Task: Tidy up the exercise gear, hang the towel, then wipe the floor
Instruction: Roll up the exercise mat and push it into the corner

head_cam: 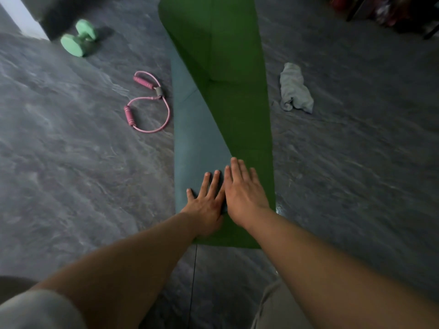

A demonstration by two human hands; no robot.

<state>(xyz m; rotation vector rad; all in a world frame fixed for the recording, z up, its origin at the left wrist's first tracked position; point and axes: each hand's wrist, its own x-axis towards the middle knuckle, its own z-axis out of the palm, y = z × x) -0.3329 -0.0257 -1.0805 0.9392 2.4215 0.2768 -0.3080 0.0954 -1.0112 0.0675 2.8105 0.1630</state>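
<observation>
A long green foam exercise mat (pixel 237 103), partly folded over to show a blue-grey face, is seen stretched along a dark grey marbled floor (pixel 71 162). Both hands are laid flat at its near edge, the left hand (pixel 206 205) on the blue-grey, the right hand (pixel 244 193) on the green, fingers (pixel 215 180) straight and slightly spread. A pink tube resistance band (pixel 159 91) lies beside the mat's left edge, a mint-green dumbbell (pixel 79 38) farther off; a crumpled pale grey towel (pixel 295 90) lies near the right edge.
</observation>
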